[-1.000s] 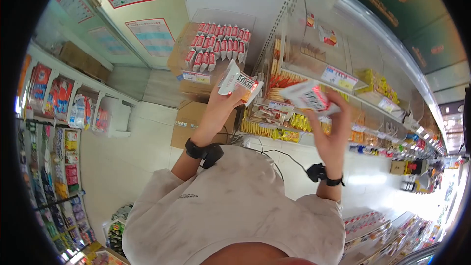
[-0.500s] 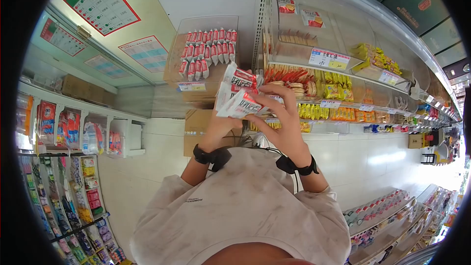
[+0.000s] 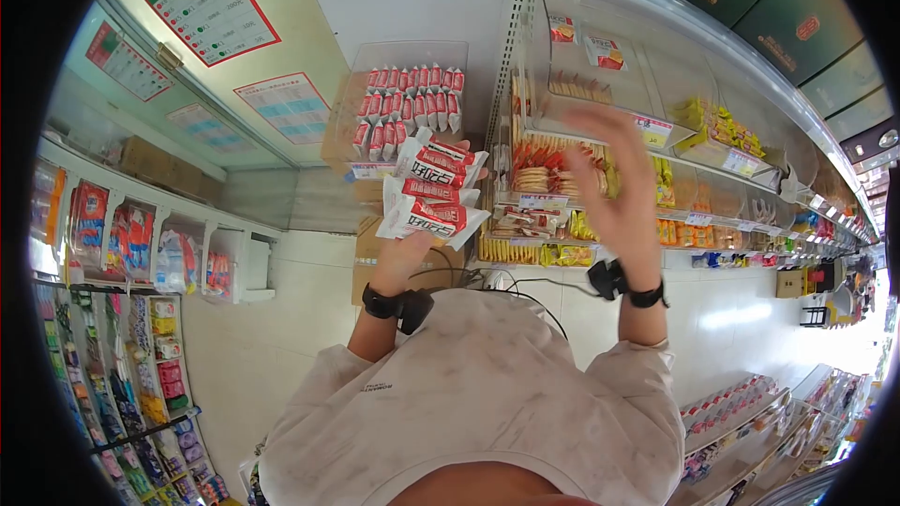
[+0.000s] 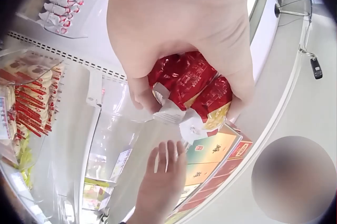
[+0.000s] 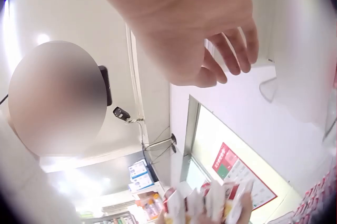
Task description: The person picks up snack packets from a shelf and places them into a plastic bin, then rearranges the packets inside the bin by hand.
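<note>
Left wrist: left hand [image 4: 181, 24] round packets [image 4: 190, 81]

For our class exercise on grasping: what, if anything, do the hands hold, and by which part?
The left hand holds snack packets, bunched together, by their outer edges; the right hand holds nothing.

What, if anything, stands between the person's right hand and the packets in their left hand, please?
Nothing visible does: the head view shows open air between the right hand and the packets held in the left hand; the snack shelves appear behind that gap.
</note>
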{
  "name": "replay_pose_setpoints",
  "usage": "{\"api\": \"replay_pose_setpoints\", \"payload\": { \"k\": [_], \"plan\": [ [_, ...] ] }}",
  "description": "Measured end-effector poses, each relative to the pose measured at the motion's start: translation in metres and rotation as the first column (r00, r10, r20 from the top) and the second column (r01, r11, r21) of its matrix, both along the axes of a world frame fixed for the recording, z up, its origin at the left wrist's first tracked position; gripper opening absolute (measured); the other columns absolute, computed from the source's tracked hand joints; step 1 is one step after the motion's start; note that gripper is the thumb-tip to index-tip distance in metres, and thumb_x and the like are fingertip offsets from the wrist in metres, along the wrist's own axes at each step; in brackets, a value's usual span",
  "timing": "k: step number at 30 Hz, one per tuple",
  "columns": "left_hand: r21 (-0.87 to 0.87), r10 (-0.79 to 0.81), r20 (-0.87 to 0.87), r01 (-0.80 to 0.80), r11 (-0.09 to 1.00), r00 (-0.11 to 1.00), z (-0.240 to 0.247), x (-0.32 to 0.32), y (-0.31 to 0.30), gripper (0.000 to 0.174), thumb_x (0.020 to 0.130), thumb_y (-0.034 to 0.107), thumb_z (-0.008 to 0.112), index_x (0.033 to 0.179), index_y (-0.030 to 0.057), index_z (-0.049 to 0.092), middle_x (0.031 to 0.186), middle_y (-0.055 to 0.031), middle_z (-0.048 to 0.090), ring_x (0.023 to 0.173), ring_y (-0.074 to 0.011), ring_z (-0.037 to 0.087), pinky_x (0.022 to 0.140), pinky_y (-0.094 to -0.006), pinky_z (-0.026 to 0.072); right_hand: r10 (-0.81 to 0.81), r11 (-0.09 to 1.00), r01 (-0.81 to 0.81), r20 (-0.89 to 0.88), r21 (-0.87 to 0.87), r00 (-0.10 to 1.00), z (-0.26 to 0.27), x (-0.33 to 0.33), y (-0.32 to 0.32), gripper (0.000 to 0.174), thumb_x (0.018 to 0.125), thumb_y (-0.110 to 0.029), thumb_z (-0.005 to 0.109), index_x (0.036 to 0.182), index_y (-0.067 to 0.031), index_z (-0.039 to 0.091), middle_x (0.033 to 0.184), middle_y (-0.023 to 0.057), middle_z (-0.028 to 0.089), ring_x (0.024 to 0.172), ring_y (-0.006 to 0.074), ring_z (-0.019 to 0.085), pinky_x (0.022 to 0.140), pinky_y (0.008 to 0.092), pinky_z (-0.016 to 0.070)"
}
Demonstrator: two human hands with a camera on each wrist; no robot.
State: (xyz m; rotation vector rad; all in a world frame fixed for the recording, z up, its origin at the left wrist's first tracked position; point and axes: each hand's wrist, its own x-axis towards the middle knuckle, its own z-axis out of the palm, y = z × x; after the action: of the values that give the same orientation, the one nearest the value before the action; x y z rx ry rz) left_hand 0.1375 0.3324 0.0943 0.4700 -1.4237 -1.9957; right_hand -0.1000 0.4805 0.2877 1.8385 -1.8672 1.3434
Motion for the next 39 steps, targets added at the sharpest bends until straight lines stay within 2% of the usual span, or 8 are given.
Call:
{"api": "replay_pose_setpoints", "payload": {
  "k": [9, 16, 19, 25, 28, 33, 35, 39],
  "plan": [
    [-0.097, -0.001, 0.025, 0.004, 0.995, 1.0, -0.002, 0.013, -0.006, 0.054, 0.086, 0.001, 0.069, 0.138, 0.0011, 0.051, 0.127, -0.0056, 0.063, 0.114, -0.0145, 0.06, 0.099, -0.031, 0.0483, -0.13, 0.932, 0.108, 0.042, 0.346, 0.991, 0.011, -0.149, -0.04, 0.037, 0.1, -0.016, 0.055, 0.135, -0.0052, 0.055, 0.128, 0.0148, 0.063, 0.118, 0.0276, 0.061, 0.1, 0.0362, 0.0479],
    [0.128, -0.021, -0.084, 0.031, 0.991, 0.996, 0.034, -0.004, 0.003, 0.072, 0.083, 0.0, 0.074, 0.146, 0.0018, 0.041, 0.134, -0.0062, 0.058, 0.12, -0.0143, 0.057, 0.103, -0.0303, 0.046, -0.235, 0.477, 0.181, -0.074, 0.86, 0.969, 0.018, -0.236, -0.099, 0.07, 0.092, -0.036, 0.062, 0.153, -0.0118, 0.038, 0.146, 0.0168, 0.052, 0.132, 0.0278, 0.052, 0.106, 0.0375, 0.0451],
    [0.143, 0.013, -0.13, 0.005, 0.99, 0.991, 0.04, -0.012, 0.005, 0.074, 0.085, -0.003, 0.071, 0.15, 0.0016, 0.036, 0.138, -0.0075, 0.055, 0.124, -0.0163, 0.055, 0.107, -0.0325, 0.045, -0.316, 0.423, 0.058, 0.088, 0.904, 0.945, 0.027, -0.226, -0.106, 0.083, 0.086, -0.035, 0.069, 0.157, -0.0131, 0.032, 0.151, 0.017, 0.048, 0.134, 0.0286, 0.05, 0.108, 0.0379, 0.0453],
    [0.106, 0.045, -0.167, -0.028, 0.994, 0.985, 0.05, -0.014, 0.0, 0.074, 0.091, -0.008, 0.062, 0.156, 0.0015, 0.029, 0.145, -0.0098, 0.051, 0.13, -0.0193, 0.053, 0.112, -0.0359, 0.0435, -0.217, 0.371, 0.043, 0.041, 0.928, 0.975, 0.012, -0.26, -0.126, 0.103, 0.071, -0.027, 0.084, 0.158, -0.0114, 0.031, 0.15, 0.017, 0.048, 0.128, 0.0274, 0.056, 0.102, 0.0344, 0.0512],
    [0.134, 0.067, -0.17, -0.044, 0.99, 0.983, 0.052, -0.009, 0.0, 0.075, 0.09, -0.007, 0.063, 0.156, 0.0019, 0.029, 0.144, -0.0096, 0.051, 0.13, -0.0189, 0.053, 0.111, -0.0358, 0.0436, -0.207, 0.26, 0.203, -0.151, 0.944, 0.967, 0.012, -0.253, -0.139, 0.105, 0.066, -0.027, 0.087, 0.156, -0.0108, 0.035, 0.142, 0.016, 0.055, 0.115, 0.0253, 0.063, 0.096, 0.0326, 0.0539],
    [0.142, 0.089, -0.213, -0.059, 0.988, 0.973, 0.06, 0.004, 0.004, 0.077, 0.089, -0.007, 0.066, 0.156, 0.0029, 0.03, 0.144, -0.009, 0.051, 0.129, -0.0183, 0.053, 0.11, -0.0357, 0.0446, -0.024, -0.165, 0.391, -0.4, 0.906, 0.916, 0.031, -0.244, -0.162, 0.078, 0.069, -0.026, 0.085, 0.137, -0.0009, 0.057, 0.129, 0.0156, 0.063, 0.107, 0.0264, 0.065, 0.093, 0.0339, 0.0534],
    [0.146, 0.123, -0.216, -0.093, 0.985, 0.969, 0.06, 0.006, 0.003, 0.084, 0.086, -0.001, 0.072, 0.157, 0.0046, 0.027, 0.139, -0.0095, 0.054, 0.127, -0.0181, 0.055, 0.108, -0.034, 0.045, 0.022, -0.04, 0.443, -0.442, 0.896, 0.897, 0.038, -0.246, -0.159, 0.075, 0.07, -0.026, 0.084, 0.135, -0.0004, 0.058, 0.128, 0.0158, 0.063, 0.108, 0.0267, 0.065, 0.094, 0.0342, 0.0527],
    [0.145, 0.183, -0.148, -0.162, 0.976, 0.972, 0.047, -0.002, -0.001, 0.088, 0.085, 0.006, 0.078, 0.157, 0.0046, 0.027, 0.136, -0.0092, 0.056, 0.125, -0.0173, 0.056, 0.105, -0.0328, 0.0463, 0.073, 0.476, 0.343, -0.425, 0.809, 0.902, 0.024, -0.265, -0.167, 0.069, 0.073, -0.026, 0.082, 0.133, 0.0004, 0.06, 0.127, 0.0162, 0.063, 0.11, 0.0273, 0.064, 0.096, 0.0348, 0.0513]
  ]
}}
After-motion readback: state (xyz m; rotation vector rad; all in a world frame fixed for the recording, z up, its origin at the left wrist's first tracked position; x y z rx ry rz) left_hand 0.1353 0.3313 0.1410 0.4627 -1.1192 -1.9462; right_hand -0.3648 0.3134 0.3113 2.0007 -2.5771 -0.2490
